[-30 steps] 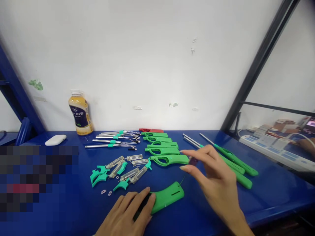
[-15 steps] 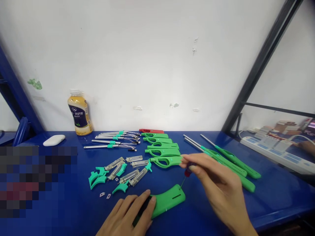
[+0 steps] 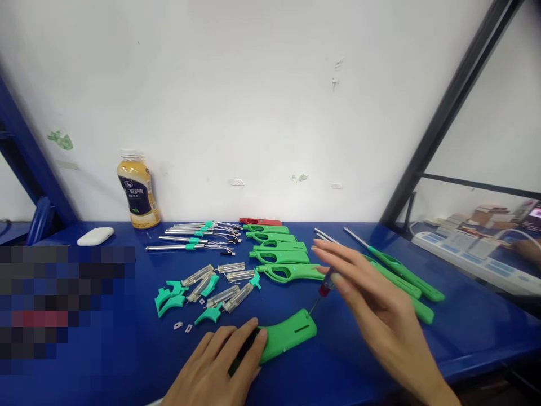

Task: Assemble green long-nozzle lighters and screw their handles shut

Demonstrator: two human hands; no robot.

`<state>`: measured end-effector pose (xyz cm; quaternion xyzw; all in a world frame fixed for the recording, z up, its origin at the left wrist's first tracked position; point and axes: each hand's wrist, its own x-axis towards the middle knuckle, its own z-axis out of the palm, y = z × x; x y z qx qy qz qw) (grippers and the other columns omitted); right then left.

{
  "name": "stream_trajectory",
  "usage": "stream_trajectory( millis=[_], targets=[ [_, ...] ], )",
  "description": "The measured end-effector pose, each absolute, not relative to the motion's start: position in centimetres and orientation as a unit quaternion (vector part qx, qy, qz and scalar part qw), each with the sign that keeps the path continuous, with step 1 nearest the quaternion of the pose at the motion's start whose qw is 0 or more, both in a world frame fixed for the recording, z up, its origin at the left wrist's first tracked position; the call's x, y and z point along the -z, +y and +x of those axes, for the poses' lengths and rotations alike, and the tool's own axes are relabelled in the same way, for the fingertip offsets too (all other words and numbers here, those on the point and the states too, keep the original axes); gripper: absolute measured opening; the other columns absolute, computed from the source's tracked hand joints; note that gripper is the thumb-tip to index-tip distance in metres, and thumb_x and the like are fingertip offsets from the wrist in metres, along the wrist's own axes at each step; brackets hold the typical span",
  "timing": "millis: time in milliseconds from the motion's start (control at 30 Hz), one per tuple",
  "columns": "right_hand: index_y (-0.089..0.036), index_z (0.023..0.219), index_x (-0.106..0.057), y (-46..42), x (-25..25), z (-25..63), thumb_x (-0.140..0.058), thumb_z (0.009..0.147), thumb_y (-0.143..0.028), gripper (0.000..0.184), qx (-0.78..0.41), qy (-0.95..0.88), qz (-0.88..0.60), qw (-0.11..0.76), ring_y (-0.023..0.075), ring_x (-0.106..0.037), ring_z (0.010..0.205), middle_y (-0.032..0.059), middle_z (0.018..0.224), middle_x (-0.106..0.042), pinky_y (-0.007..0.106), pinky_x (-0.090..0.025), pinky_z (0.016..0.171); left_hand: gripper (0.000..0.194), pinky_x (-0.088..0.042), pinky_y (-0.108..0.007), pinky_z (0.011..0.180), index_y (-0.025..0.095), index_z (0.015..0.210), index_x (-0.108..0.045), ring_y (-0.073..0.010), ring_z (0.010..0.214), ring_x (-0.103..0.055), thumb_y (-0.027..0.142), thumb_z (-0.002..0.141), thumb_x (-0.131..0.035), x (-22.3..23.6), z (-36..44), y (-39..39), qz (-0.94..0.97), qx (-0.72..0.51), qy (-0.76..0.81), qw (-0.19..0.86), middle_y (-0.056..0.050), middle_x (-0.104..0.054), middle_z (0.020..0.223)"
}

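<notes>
My left hand [image 3: 217, 361] presses a green lighter body [image 3: 284, 338] down on the blue table, fingers over its handle loop. The slotted end of this body sticks out to the right. Above that end, my right hand [image 3: 378, 307] holds a small screwdriver [image 3: 325, 286] with a red collar between thumb and fingers, the other fingers stretched out. The thin shaft slants down, its tip at the corner of the body. Most of the screwdriver's handle is hidden by the hand. Just beyond, several green half shells [image 3: 281, 257] lie in a column, with a red shell [image 3: 261, 221] behind.
Clear fuel tanks [image 3: 222, 295], teal triggers [image 3: 171, 304] and small white clips [image 3: 189, 328] lie to the left. Metal tubes with wires [image 3: 171, 247] sit behind them. Long-necked green lighters [image 3: 406, 272] rest at right. A bottle [image 3: 138, 197] and white case [image 3: 95, 237] stand at back left.
The fingers of my right hand have straightened and spread around the screwdriver, whose tip stays at the lighter body's corner. My left hand keeps its hold. The camera view has shifted slightly.
</notes>
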<state>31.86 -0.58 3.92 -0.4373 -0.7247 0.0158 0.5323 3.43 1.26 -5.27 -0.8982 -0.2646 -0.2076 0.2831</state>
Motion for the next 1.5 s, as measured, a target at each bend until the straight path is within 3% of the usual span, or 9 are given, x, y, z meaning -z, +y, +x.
stream_trajectory(
  millis=[167, 300, 467, 600, 800, 1033, 1200, 1367, 1500],
  targets=[
    [-0.038, 0.124, -0.080, -0.7, -3.7, 31.4, -0.076, 0.098, -0.021, 0.030, 0.030, -0.706, -0.423, 0.567, 0.0154, -0.068, 0.079, -0.0008, 0.090, -0.072, 0.027, -0.057, 0.068, 0.047, -0.068, -0.036, 0.090, 0.029, 0.154, -0.057, -0.0218, 0.114, -0.077, 0.021, 0.114, -0.033, 4.4, 3.7, 0.6, -0.900, 0.202, -0.284, 0.262, 0.002, -0.068, 0.150],
    [-0.040, 0.140, -0.072, -0.8, -3.8, 31.3, -0.059, 0.108, -0.021, 0.039, -0.011, -0.719, -0.438, 0.540, 0.0187, -0.074, 0.101, 0.0022, 0.112, -0.078, 0.030, -0.060, 0.080, 0.049, -0.068, -0.038, 0.092, 0.026, 0.156, -0.054, -0.0233, 0.117, -0.076, 0.018, 0.112, -0.035, 4.1, 3.8, 0.5, -0.908, 0.185, -0.282, 0.248, 0.000, -0.066, 0.152],
    [-0.038, 0.122, -0.081, -0.7, -3.9, 31.5, -0.076, 0.099, -0.024, 0.028, 0.018, -0.689, -0.448, 0.570, 0.0164, -0.068, 0.081, -0.0012, 0.089, -0.071, 0.031, -0.057, 0.074, 0.052, -0.067, -0.040, 0.096, 0.026, 0.156, -0.054, -0.0246, 0.120, -0.074, 0.014, 0.108, -0.037, 3.7, 3.9, 0.1, -0.911, 0.189, -0.298, 0.213, -0.001, -0.065, 0.153],
    [-0.038, 0.136, -0.074, -0.8, -4.1, 31.7, -0.060, 0.108, -0.025, 0.034, -0.031, -0.708, -0.453, 0.541, 0.0202, -0.072, 0.103, 0.0029, 0.113, -0.077, 0.034, -0.059, 0.085, 0.055, -0.066, -0.041, 0.097, 0.022, 0.158, -0.051, -0.0257, 0.121, -0.073, 0.013, 0.105, -0.041, 3.3, 4.0, -0.4, -0.912, 0.191, -0.306, 0.197, -0.004, -0.066, 0.152],
    [-0.036, 0.121, -0.080, -0.7, -4.1, 31.6, -0.067, 0.104, -0.019, 0.028, 0.020, -0.697, -0.448, 0.560, 0.0149, -0.068, 0.081, -0.0017, 0.091, -0.073, 0.031, -0.053, 0.075, 0.058, -0.067, -0.043, 0.098, 0.022, 0.159, -0.050, -0.0270, 0.124, -0.072, 0.013, 0.102, -0.046, 3.1, 4.0, -0.6, -0.915, 0.178, -0.311, 0.188, -0.005, -0.064, 0.154],
    [-0.034, 0.114, -0.081, -0.6, -4.0, 31.7, -0.071, 0.102, -0.019, 0.022, 0.031, -0.695, -0.453, 0.558, 0.0172, -0.064, 0.078, -0.0010, 0.087, -0.072, 0.034, -0.050, 0.071, 0.058, -0.066, -0.044, 0.100, 0.025, 0.158, -0.052, -0.0265, 0.123, -0.073, 0.012, 0.102, -0.048, 3.1, 4.2, -0.6, -0.914, 0.186, -0.320, 0.168, -0.006, -0.065, 0.154],
    [-0.033, 0.113, -0.080, -0.6, -3.6, 31.4, -0.071, 0.102, -0.020, 0.019, 0.009, -0.693, -0.452, 0.562, 0.0165, -0.065, 0.081, -0.0015, 0.088, -0.071, 0.034, -0.050, 0.073, 0.043, -0.067, -0.043, 0.095, 0.026, 0.150, -0.060, -0.0262, 0.118, -0.075, 0.026, 0.110, -0.046, 2.5, 4.7, -0.7, -0.903, 0.217, -0.334, 0.161, -0.008, -0.070, 0.146],
    [-0.033, 0.113, -0.075, -2.4, -4.7, 32.3, -0.057, 0.108, -0.015, 0.026, -0.007, -0.642, -0.398, 0.655, 0.0176, -0.065, 0.085, 0.0006, 0.097, -0.068, 0.035, -0.052, 0.075, 0.043, -0.065, -0.035, 0.095, 0.026, 0.150, -0.061, -0.0221, 0.115, -0.074, 0.021, 0.111, -0.044, 2.7, 4.3, -0.4, -0.908, 0.217, -0.319, 0.163, -0.005, -0.075, 0.136],
    [-0.034, 0.122, -0.073, -4.8, -5.1, 33.4, -0.054, 0.110, -0.025, 0.025, 0.065, -0.719, -0.469, 0.510, 0.0175, -0.069, 0.091, 0.0021, 0.106, -0.071, 0.031, -0.054, 0.077, 0.045, -0.060, -0.034, 0.099, 0.028, 0.157, -0.055, -0.0228, 0.119, -0.072, 0.028, 0.114, -0.042, 3.6, 3.5, -0.3, -0.893, 0.257, -0.275, 0.247, -0.001, -0.070, 0.148]
  ],
)
